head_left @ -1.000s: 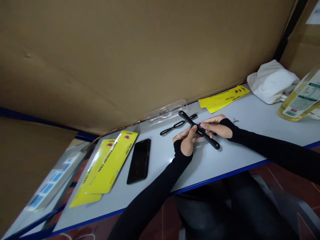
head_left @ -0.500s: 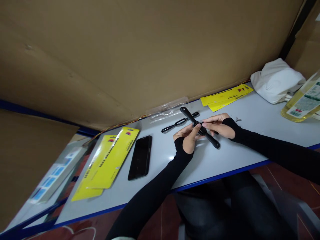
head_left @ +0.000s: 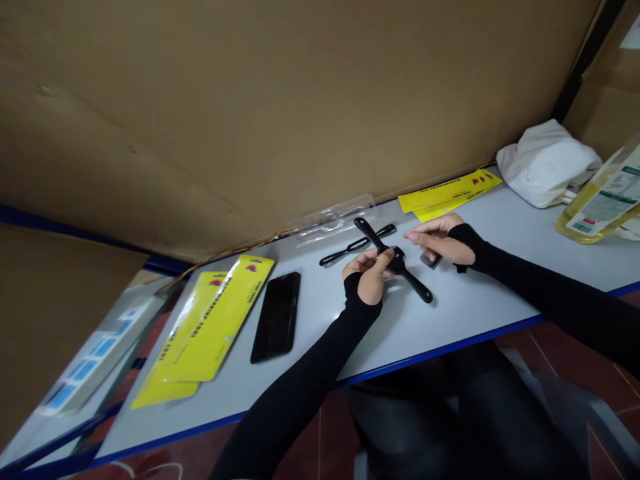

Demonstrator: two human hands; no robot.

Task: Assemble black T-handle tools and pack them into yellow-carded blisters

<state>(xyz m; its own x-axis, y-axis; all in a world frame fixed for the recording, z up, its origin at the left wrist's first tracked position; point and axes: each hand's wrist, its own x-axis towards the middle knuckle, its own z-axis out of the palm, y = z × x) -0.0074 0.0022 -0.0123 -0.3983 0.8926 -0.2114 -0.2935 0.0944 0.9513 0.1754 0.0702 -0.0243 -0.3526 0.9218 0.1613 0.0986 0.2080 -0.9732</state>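
Right of centre: my left hand (head_left: 367,272) grips tool (head_left: 397,262) mid-body, best hold, probably stiff; right hand (head_left: 443,241) narrow, can't tell if holding.

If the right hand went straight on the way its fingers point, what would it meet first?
In the picture, the right hand probably first meets the loose black spokeshave, at its handle; depth is unclear, so it might pass above and meet the held spokeshave.

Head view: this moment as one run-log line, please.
left hand: holding tool; right hand: apart from tool; phone: on table
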